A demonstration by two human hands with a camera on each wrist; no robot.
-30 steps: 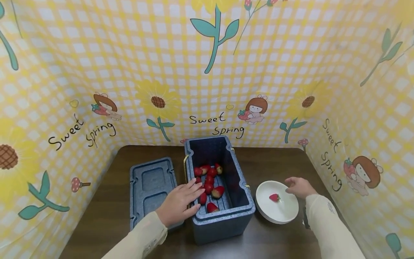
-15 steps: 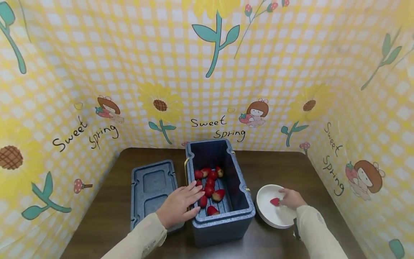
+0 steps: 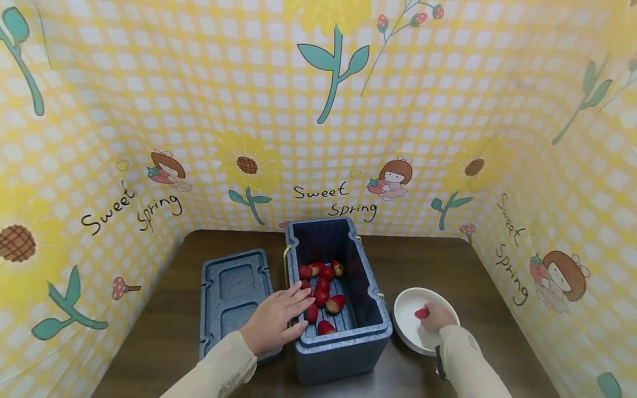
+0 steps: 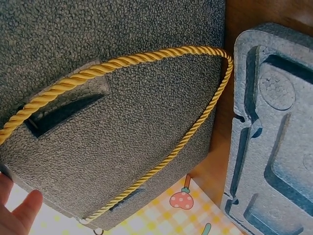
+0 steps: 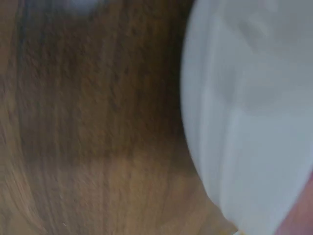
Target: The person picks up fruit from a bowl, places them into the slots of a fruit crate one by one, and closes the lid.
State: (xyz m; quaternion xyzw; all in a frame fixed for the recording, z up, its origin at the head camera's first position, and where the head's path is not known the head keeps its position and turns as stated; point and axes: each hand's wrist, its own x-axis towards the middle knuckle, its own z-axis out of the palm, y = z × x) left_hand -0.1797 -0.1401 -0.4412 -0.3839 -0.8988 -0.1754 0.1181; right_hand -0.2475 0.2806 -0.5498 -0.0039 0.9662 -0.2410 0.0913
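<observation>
A grey-blue foam box (image 3: 343, 354) stands mid-table with several red strawberries (image 3: 320, 298) on its floor. My left hand (image 3: 276, 319) rests on the box's left rim, fingers fairly straight. In the left wrist view the box's side wall (image 4: 161, 117) fills much of the picture, and thumb and finger (image 4: 27, 210) show at the corner. To the right, my right hand (image 3: 438, 319) reaches down into a white bowl (image 3: 405, 326) and grips a single strawberry (image 3: 422, 313), partly hidden by the fingers. The right wrist view shows the blurred bowl (image 5: 234, 122) close up.
The grey-blue lid (image 3: 234, 287) lies left of the box on the dark wooden table (image 3: 164, 331). A yellow rope handle (image 4: 146, 58) hangs along the box's side. Yellow checked cloth (image 3: 318, 143) encloses the table at the back and both sides.
The right hand has moved leftward from the bowl's far right rim into the bowl and taken hold of the strawberry. The left hand stays on the box rim.
</observation>
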